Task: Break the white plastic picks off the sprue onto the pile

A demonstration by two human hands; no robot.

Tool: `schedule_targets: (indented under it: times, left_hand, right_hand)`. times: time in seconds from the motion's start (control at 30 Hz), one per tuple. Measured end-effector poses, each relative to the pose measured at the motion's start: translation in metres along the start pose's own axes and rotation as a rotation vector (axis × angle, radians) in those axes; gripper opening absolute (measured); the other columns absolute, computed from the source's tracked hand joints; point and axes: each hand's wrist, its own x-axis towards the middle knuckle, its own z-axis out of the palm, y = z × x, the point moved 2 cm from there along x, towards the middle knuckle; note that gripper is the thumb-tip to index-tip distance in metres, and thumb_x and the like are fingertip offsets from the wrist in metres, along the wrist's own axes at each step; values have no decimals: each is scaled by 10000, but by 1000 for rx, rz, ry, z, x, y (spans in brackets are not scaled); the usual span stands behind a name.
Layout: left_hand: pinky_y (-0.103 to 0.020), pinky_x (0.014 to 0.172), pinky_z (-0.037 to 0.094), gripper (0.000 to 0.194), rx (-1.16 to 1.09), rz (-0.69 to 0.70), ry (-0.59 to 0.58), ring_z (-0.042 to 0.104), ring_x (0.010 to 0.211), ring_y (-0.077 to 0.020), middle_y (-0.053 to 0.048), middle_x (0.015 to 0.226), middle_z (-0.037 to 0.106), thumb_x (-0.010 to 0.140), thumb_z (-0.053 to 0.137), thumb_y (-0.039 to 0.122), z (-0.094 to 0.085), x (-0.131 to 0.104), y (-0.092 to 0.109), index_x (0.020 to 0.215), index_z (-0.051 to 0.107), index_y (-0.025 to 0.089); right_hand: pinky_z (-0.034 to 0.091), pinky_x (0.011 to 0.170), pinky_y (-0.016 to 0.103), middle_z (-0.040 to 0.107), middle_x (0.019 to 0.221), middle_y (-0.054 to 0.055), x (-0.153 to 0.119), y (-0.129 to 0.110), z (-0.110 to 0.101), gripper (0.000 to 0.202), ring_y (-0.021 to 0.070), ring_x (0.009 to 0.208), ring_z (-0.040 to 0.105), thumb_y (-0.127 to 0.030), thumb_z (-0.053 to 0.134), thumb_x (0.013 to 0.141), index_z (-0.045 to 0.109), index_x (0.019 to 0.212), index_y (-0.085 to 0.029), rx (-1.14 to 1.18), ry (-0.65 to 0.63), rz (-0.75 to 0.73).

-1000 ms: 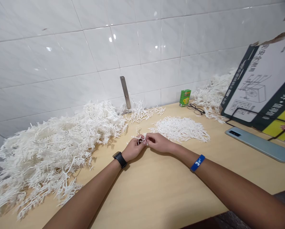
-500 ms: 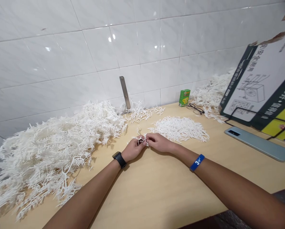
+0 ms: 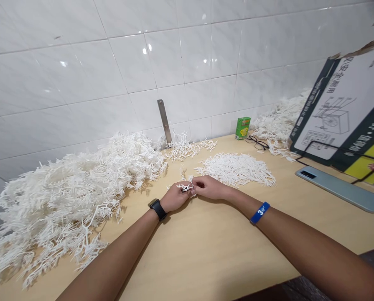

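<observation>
A small white branched plastic piece (image 3: 183,187) is pinched in my left hand (image 3: 174,197), its prongs showing above the thumb. My right hand (image 3: 209,187) meets it fingertip to fingertip, closed on the right end of the same piece. Just behind my right hand lies a flat pile of small white sprigs (image 3: 237,168). To the left of my hands spreads a large heap of white branched plastic (image 3: 89,188). A smaller tangle of white branches (image 3: 187,148) rests beyond them near the wall.
A metal strip (image 3: 164,121) stands against the tiled wall. Toward the back right are a green box (image 3: 242,128), eyeglasses (image 3: 257,142) and another white heap (image 3: 277,123). A large printed carton (image 3: 340,113) leans at the right, with a phone (image 3: 340,189) and a black wire stand (image 3: 340,146) before it.
The branched piece has turned in my left hand, so more of its prongs show. My hands stay together at nearly the same spot.
</observation>
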Motion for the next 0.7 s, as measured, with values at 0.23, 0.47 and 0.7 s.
schedule_targets:
  times: [0.23, 0.47, 0.7]
  left_hand:
    - [-270, 677, 418, 191, 3, 8, -56, 489, 694, -145, -12, 711, 546, 817, 517, 310, 0, -1, 1, 686, 527, 171]
    - [-253, 648, 398, 193, -34, -3, -44, 463, 672, -128, -3, 687, 528, 806, 514, 294, 0, -1, 3, 665, 511, 162]
    - [-251, 615, 377, 328, -15, -82, 34, 457, 633, -121, 2, 661, 525, 882, 482, 434, 2, -2, 1, 712, 534, 158]
  right_hand:
    - [267, 550, 234, 431, 605, -47, -1, -3, 3, 97, 96, 591, 374, -182, 475, 710, 425, 627, -180, -45, -57, -13]
    - [255, 548, 234, 414, 576, -48, 0, 0, 2, 146, 97, 580, 359, -173, 459, 717, 381, 595, -185, -85, -12, -37]
    - [261, 559, 236, 438, 602, -41, 0, 0, -1, 169, 97, 590, 382, -221, 441, 782, 416, 620, -181, -98, 118, -12]
